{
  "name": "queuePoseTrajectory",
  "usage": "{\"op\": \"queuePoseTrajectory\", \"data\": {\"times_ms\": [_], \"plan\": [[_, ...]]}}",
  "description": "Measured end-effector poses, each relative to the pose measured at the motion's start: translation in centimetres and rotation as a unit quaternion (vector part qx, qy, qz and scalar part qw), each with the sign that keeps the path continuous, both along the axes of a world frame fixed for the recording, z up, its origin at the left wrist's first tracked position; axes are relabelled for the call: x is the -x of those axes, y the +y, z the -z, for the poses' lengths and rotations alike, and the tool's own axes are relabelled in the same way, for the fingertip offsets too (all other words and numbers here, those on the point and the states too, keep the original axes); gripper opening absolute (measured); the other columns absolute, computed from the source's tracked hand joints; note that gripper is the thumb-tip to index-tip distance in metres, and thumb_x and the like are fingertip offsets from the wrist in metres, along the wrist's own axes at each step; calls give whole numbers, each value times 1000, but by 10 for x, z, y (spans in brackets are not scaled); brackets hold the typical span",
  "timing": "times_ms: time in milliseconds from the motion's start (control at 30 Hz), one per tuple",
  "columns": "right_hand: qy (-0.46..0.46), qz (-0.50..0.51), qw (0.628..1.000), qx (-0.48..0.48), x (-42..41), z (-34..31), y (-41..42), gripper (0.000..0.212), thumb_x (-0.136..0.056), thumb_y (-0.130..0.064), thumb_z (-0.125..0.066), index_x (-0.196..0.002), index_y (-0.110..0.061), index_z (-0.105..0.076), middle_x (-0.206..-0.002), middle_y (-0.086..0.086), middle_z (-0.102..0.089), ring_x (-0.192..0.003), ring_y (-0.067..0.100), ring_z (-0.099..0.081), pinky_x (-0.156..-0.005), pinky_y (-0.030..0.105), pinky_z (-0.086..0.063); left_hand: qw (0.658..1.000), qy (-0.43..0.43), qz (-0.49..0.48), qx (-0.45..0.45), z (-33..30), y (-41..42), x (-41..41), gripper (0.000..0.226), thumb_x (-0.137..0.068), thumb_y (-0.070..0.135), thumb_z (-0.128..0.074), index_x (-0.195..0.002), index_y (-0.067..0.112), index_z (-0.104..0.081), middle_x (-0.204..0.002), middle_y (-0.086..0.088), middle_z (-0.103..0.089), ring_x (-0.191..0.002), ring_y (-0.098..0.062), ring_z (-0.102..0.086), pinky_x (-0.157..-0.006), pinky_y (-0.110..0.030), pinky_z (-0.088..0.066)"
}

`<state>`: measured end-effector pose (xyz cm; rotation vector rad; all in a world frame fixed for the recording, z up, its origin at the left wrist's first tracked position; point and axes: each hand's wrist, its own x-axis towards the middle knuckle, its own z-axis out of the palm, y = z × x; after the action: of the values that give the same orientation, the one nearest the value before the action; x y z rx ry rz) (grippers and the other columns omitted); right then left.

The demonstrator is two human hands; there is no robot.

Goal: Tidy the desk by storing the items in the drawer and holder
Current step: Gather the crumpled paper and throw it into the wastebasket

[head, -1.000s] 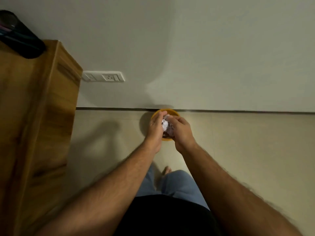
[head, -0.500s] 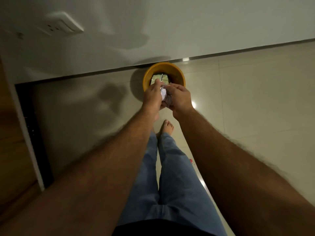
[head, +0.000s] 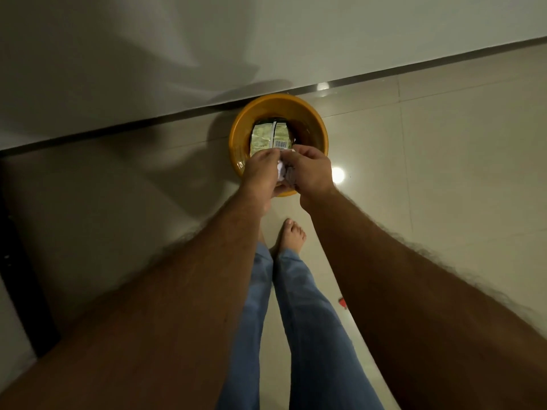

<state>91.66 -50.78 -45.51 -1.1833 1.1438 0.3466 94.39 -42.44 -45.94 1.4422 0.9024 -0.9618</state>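
Note:
A crumpled white paper ball [head: 284,173] is held between both my hands, just above the near rim of a yellow bin [head: 307,112] that stands on the floor against the wall. My left hand [head: 262,173] grips the paper from the left, and my right hand [head: 310,170] grips it from the right, fingers curled over it. Inside the bin lies a greenish wrapper [head: 269,137] with a barcode. Neither the desk, the drawer nor the holder shows in this view.
Pale floor tiles [head: 444,173] spread to the right, with a light reflection beside the bin. A dark furniture edge [head: 20,276] runs along the left. My bare foot [head: 291,235] and jeans-clad legs stand just behind the bin. A small red bit [head: 342,301] lies on the floor.
The view has tilted down and come closer to the bin, so the wooden desk and the wall socket have left the frame. Both hands still hold the paper over the bin.

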Motion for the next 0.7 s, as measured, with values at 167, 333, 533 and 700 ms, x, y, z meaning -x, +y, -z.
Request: {"op": "queuePoseTrajectory", "data": {"times_ms": [167, 333, 533, 700], "plan": [[2, -11, 1000, -2, -7, 69, -9, 30, -84, -10, -70, -110, 3, -64, -95, 21, -69, -74, 23, -68, -57, 27, -54, 1000, 23, -10, 17, 66, -5, -12, 34, -99, 37, -47, -123, 17, -60, -112, -11, -68, -100, -29, -66, -83, -54, -56], [-5, -24, 1000, 8, -12, 125, -16, 32, -87, -13, -67, -116, 1, -62, -103, 18, -70, -78, 20, -70, -62, 28, -58, 999, 19, -24, 26, 111, -13, -15, 45, -97, 46, -46, -132, 18, -53, -121, -9, -64, -104, -28, -65, -76, -42, -58], [9, -35, 999, -16, -4, 131, -14, 77, -86, -53, -55, -150, -23, -25, -147, 8, -45, -130, 29, -49, -106, 53, -42, 992, 55, -92, 67, 109, -1, 1, 76, -88, 74, -29, -146, 26, -36, -136, -12, -54, -118, -37, -57, -78, -51, -57], [34, -120, 992, 23, 10, 79, -16, 70, -93, -53, -48, -150, -18, -26, -149, 5, -42, -132, 27, -44, -108, 52, -40, 988, 59, -113, 87, 51, 7, 11, 73, -92, 70, -23, -147, 23, -34, -143, -8, -49, -126, -32, -52, -96, -52, -47]]}}
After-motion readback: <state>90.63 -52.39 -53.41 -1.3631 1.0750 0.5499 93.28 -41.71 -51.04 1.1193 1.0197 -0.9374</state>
